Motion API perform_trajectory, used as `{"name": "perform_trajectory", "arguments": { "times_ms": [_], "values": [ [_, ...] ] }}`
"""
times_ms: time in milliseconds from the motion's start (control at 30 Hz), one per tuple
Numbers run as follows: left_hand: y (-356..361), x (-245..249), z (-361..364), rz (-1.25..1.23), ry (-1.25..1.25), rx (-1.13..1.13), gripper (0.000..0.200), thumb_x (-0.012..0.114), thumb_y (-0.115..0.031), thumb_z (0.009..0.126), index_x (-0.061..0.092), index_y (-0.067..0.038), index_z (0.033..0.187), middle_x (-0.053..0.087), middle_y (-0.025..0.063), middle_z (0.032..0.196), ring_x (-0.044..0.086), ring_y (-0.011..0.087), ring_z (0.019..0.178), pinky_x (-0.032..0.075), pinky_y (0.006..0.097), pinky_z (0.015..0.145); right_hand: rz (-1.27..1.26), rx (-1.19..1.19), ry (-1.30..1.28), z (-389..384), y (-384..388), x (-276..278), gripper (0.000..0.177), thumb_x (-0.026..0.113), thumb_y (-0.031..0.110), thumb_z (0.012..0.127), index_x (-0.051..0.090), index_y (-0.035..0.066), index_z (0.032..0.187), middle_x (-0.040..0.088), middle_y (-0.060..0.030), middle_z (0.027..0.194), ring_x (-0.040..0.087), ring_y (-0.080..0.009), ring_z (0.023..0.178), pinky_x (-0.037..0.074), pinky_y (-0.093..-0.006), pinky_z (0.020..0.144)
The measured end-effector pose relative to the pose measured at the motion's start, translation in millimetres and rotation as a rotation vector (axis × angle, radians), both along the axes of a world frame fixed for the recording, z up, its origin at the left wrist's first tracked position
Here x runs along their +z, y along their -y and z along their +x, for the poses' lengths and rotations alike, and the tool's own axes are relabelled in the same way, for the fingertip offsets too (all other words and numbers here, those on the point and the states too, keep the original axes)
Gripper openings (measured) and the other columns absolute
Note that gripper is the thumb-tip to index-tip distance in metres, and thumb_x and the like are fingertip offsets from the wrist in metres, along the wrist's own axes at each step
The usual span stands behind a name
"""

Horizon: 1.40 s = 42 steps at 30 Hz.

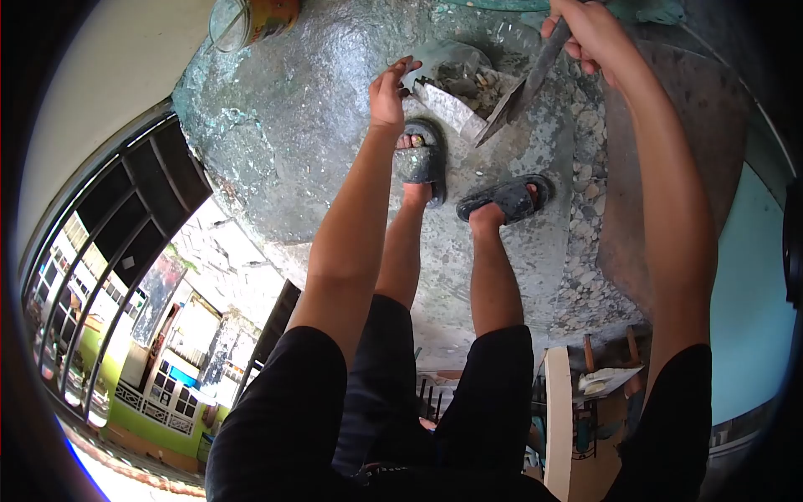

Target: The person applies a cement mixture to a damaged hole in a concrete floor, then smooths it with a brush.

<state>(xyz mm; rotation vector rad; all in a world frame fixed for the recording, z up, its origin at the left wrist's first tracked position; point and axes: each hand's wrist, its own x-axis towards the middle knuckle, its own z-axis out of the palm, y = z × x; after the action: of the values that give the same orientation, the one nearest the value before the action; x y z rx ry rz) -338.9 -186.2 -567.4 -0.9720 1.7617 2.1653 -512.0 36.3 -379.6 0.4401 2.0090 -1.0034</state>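
While a scuffed, whitish pan (452, 109) holds rubble (483, 86) at one o'clock, the left hand (387, 96) bends its fingers beside it, pinch unclear; the right hand (590, 38) wraps a dark, flat-bladed tool (535, 75).

L hand (388, 96) half-curled — R grip (588, 40) closed, both arms (347, 222) outstretched fwd

A paint can (266, 18) lies on its side near the upper left of the stained concrete floor (293, 159). Dark metal bars (139, 186) stand at the left, with a lime-green wall (138, 425) beyond. A pebbled strip (588, 222) edges a brown patch (669, 159).
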Motion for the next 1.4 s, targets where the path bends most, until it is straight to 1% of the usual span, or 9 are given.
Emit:
{"name": "perform_trajectory", "arguments": {
  "times_ms": [167,500,600,700,767,967,1033,1267,1400],
  "values": [
    [4.6,-4.5,-2.3,0.078,0.024,0.080,0.046,0.036,-0.029,0.086,0.052,0.001,0.117,0.060,0.0115,0.110,0.055,0.0184,0.097,0.040,0.0266,0.075,0.006,0.072,0.003,1.0,8.1,-1.0,0.036,0.041,0.029,0.087,0.058,0.002,0.070,0.041,-0.0021,0.043,0.038,-0.0138,0.031,0.030,-0.0307,0.033],
    [14.7,-3.3,-6.4,0.170,0.068,-0.062,0.045,0.034,-0.029,0.086,0.051,-0.001,0.118,0.058,0.0093,0.114,0.050,0.0181,0.100,0.040,0.0313,0.076,0.027,0.334,-0.208,15.6,27.2,-0.3,0.035,0.046,0.032,0.082,0.060,0.003,0.066,0.050,-0.0064,0.046,0.046,-0.0179,0.034,0.038,-0.0332,0.037],
    [12.4,3.8,-10.8,0.159,0.076,-0.122,0.046,0.036,-0.030,0.085,0.050,-0.004,0.121,0.057,0.0057,0.116,0.049,0.0157,0.099,0.039,0.0309,0.075,-0.012,0.496,-0.524,29.7,32.7,-13.1,0.043,0.050,0.038,0.076,0.057,-0.003,0.065,0.057,-0.0205,0.058,0.059,-0.0369,0.058,0.046,-0.0421,0.057],
    [12.4,0.7,-15.3,0.223,0.084,-0.123,0.046,0.038,-0.030,0.085,0.049,-0.004,0.121,0.057,0.0040,0.116,0.048,0.0128,0.089,0.039,0.0292,0.073,-0.015,0.534,-0.499,30.2,36.3,-17.5,0.042,0.051,0.037,0.076,0.057,-0.003,0.065,0.055,-0.0188,0.054,0.059,-0.0348,0.055,0.045,-0.0408,0.055],
    [13.4,-3.8,-17.0,0.248,0.070,-0.132,0.045,0.043,-0.029,0.084,0.050,-0.005,0.120,0.058,-0.0001,0.113,0.038,0.0108,0.072,0.039,0.0283,0.071,-0.002,0.556,-0.488,30.1,40.0,-4.1,0.039,0.052,0.035,0.076,0.057,-0.002,0.065,0.054,-0.0185,0.053,0.058,-0.0350,0.054,0.045,-0.0409,0.055],
    [12.3,-2.5,-18.3,0.288,0.068,-0.026,0.043,0.045,-0.029,0.084,0.051,-0.004,0.119,0.058,-0.0001,0.112,0.039,0.0108,0.072,0.040,0.0299,0.073,-0.101,0.671,-0.556,34.6,51.5,0.2,0.036,0.054,0.032,0.075,0.056,-0.002,0.065,0.056,-0.0197,0.059,0.059,-0.0351,0.060,0.045,-0.0405,0.059],
    [12.4,-2.6,-17.0,0.291,0.060,-0.019,0.044,0.046,-0.029,0.084,0.050,-0.003,0.120,0.058,0.0004,0.112,0.039,0.0108,0.073,0.041,0.0306,0.073,-0.066,0.632,-0.398,29.4,50.5,-3.8,0.035,0.054,0.032,0.074,0.056,-0.002,0.065,0.055,-0.0193,0.057,0.058,-0.0349,0.058,0.045,-0.0407,0.058],
    [12.2,-5.2,-14.5,0.339,0.049,-0.015,0.044,0.045,-0.029,0.085,0.049,-0.003,0.120,0.058,0.0015,0.112,0.040,0.0120,0.074,0.043,0.0336,0.077,-0.024,0.610,-0.457,28.0,52.3,4.3,0.036,0.053,0.032,0.074,0.056,-0.003,0.065,0.054,-0.0183,0.056,0.057,-0.0351,0.057,0.044,-0.0401,0.057],
    [14.5,-2.8,-13.6,0.358,0.051,-0.020,0.043,0.045,-0.029,0.085,0.050,-0.004,0.120,0.058,0.0000,0.111,0.040,0.0110,0.071,0.042,0.0290,0.072,-0.001,0.604,-0.420,21.2,51.6,-2.8,0.037,0.054,0.034,0.073,0.059,-0.001,0.066,0.056,-0.0170,0.057,0.057,-0.0324,0.055,0.044,-0.0394,0.058]
  ]
}}
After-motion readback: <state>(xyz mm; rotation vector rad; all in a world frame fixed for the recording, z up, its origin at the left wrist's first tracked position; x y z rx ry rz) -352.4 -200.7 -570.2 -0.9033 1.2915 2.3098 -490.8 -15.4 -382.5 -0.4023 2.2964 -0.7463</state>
